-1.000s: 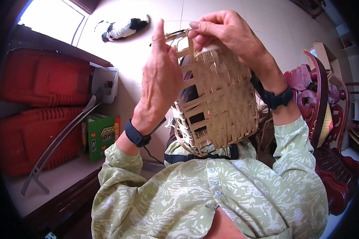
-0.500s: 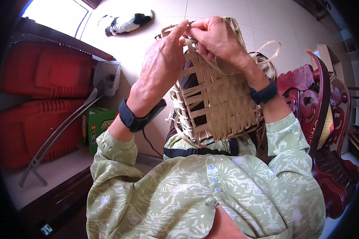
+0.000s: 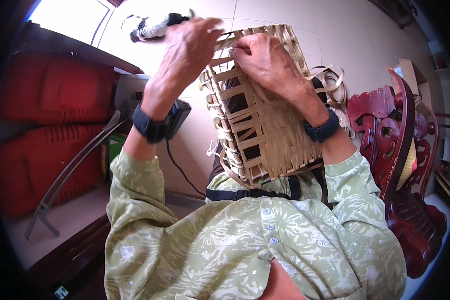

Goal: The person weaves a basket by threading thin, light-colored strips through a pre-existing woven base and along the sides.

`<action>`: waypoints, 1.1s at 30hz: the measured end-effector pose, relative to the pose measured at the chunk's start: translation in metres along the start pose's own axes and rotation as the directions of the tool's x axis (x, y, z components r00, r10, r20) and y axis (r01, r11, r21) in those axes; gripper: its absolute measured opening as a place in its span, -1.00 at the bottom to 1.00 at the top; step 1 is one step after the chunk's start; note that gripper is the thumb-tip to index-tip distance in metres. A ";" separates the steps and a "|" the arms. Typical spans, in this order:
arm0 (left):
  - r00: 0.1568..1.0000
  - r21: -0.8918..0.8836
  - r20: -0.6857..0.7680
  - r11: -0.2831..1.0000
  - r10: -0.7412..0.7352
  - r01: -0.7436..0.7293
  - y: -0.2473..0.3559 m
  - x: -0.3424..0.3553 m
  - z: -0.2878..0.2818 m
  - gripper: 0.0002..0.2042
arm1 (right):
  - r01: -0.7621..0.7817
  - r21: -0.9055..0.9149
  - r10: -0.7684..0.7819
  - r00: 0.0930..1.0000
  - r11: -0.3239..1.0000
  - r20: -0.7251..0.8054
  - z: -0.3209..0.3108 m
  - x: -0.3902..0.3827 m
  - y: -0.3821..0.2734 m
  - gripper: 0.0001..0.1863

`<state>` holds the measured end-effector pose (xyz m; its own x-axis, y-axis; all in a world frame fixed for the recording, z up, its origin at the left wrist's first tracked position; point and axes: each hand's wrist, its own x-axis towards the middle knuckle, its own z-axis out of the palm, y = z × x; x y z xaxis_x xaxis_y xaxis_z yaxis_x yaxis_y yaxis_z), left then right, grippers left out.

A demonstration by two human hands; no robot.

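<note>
A partly woven basket of flat tan strips rests across my lap, with open gaps in its weave on the left side. My right hand lies over its far part, thumb and fingers pinched on a strip that is mostly covered by the hand. My left hand is raised off the basket's far left corner. Its fingers point right and stand apart, and I see nothing between them. Loose strips curl beside the basket's right side.
A black-and-white cat lies on the floor at the far left. Red plastic chairs, a curved metal frame and a green box stand at left. A carved dark-red wooden chair is close on my right.
My left hand has left the basket's far edge and moved up and left. The right hand has shifted slightly down, still pinching. The basket has turned and moved a little.
</note>
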<state>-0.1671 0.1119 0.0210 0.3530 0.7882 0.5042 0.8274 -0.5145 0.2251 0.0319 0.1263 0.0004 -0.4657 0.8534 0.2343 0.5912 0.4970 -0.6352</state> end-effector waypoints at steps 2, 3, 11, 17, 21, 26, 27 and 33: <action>0.954 -0.229 0.259 0.950 -0.149 0.210 -0.002 -0.003 0.013 -0.71 | -0.049 0.010 0.048 0.994 0.999 0.094 -0.008 0.005 -0.007 -0.68; 0.963 -0.175 0.256 0.975 -0.087 0.134 -0.006 -0.002 0.013 -0.70 | -0.146 0.123 0.119 0.972 0.982 0.200 -0.015 0.007 -0.009 -0.68; 0.893 -0.323 0.402 0.880 -0.204 0.347 0.007 0.010 -0.006 -0.66 | -0.441 0.571 0.142 0.859 0.693 0.491 -0.036 0.014 -0.021 -0.67; 0.990 -0.321 0.131 0.942 -0.059 0.099 -0.002 0.006 0.011 -0.63 | -0.222 0.232 0.082 0.866 0.947 0.494 -0.038 0.025 -0.026 -0.72; 0.996 -0.346 0.065 0.935 -0.059 0.078 0.001 0.009 0.016 -0.79 | -0.197 0.262 0.090 0.924 0.945 0.371 -0.040 0.020 -0.026 -0.74; 0.997 -0.443 0.070 0.894 -0.043 0.070 0.016 0.012 0.006 -0.85 | -0.315 0.447 0.159 0.922 0.837 0.352 -0.051 -0.013 -0.039 -0.65; 0.995 -0.450 0.088 0.889 -0.047 0.082 0.021 0.014 0.003 -0.86 | -0.334 0.475 0.181 0.923 0.814 0.339 -0.054 -0.019 -0.041 -0.66; 0.980 -0.647 0.187 0.743 -0.061 0.170 0.052 0.017 -0.017 -0.81 | -0.358 0.320 0.256 0.912 0.877 0.319 -0.064 -0.017 -0.042 -0.65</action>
<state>-0.1260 0.0926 0.0557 0.3772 0.8674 0.3246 0.3922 -0.4671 0.7925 0.0571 0.1011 0.0700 -0.4834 0.8559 -0.1839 0.4746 0.0796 -0.8766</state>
